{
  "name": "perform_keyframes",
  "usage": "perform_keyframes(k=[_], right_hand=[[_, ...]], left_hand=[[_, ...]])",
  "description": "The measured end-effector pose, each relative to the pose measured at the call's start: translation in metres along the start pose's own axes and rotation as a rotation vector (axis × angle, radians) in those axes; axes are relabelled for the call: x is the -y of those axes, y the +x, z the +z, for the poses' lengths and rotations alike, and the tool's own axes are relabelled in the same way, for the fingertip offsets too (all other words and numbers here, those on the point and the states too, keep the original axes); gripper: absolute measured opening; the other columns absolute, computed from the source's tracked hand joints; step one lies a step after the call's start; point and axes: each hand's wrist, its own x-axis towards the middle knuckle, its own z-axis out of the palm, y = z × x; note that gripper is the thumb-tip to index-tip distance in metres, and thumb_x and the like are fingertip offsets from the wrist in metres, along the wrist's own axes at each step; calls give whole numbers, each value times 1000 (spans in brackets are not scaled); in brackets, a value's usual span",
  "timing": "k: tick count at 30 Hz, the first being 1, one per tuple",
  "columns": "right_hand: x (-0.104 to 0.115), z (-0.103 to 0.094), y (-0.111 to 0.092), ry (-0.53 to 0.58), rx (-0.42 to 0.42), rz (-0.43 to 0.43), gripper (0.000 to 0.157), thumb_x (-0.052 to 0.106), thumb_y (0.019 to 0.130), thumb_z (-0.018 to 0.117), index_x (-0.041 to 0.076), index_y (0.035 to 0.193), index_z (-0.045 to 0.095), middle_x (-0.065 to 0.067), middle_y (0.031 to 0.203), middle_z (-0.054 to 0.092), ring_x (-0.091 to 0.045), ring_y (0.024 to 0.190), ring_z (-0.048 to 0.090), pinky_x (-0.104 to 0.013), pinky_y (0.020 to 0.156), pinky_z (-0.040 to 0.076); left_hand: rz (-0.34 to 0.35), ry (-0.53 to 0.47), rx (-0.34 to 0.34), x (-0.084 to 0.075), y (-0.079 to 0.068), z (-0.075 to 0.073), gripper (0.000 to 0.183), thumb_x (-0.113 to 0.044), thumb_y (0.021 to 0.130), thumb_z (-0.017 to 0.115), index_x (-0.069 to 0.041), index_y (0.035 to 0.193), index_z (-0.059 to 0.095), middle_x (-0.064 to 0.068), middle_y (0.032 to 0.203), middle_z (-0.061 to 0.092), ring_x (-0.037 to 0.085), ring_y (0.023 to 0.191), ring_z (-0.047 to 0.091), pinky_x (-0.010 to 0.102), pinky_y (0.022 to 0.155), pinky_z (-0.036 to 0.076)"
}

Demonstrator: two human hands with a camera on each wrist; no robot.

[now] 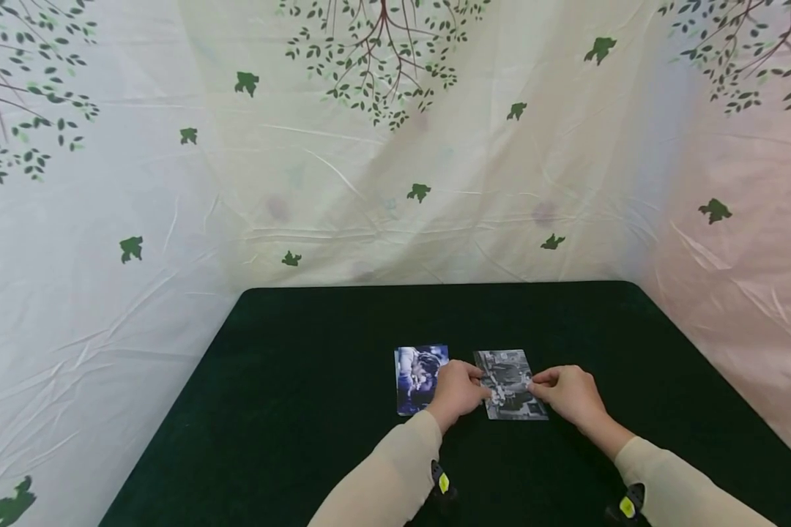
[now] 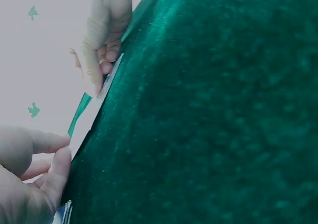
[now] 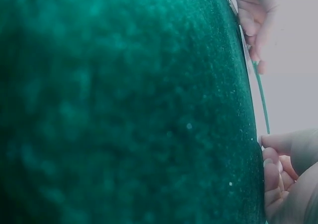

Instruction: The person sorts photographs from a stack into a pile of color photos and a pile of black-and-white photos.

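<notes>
A black-and-white picture card (image 1: 506, 369) lies at a slight slant over the dark cloth, between both hands. My left hand (image 1: 458, 388) pinches its left edge with thumb and index finger. At the opposite edge, my right hand (image 1: 570, 395) pinches the card between thumb and fingertips. The left wrist view shows the same card (image 2: 85, 127) nearly edge-on, with the left hand (image 2: 35, 177) at its near end. Just left of it is a small stack of blue-and-white picture cards (image 1: 417, 377), partly covered by the left hand.
Dark green cloth (image 1: 290, 439) covers the table, its far corners rounded. Behind and at both sides hangs a pale curtain (image 1: 343, 183) printed with leaves and branches. Each sleeve carries a black wrist strap with a yellow mark near the front.
</notes>
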Motion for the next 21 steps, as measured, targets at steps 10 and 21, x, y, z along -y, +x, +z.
perform_keyframes(k=[10,21], right_hand=[[-3,-4,-3,94,18,53,27,28,90,68,6,105,69,-6,94,66,-15,76,62,-32,63,51],[37,-6,-6,196,81,-10,35,34,91,66,7,113,66,-5,91,65,-17,76,63,-33,64,51]], left_hand=[[68,-110,15,0,-3,-32,30,-15,87,72,-5,114,68,-2,83,63,12,66,63,28,63,53],[67,16,-122,37,-17,-128,33,-25,92,65,-8,120,66,2,94,64,17,78,60,32,67,53]])
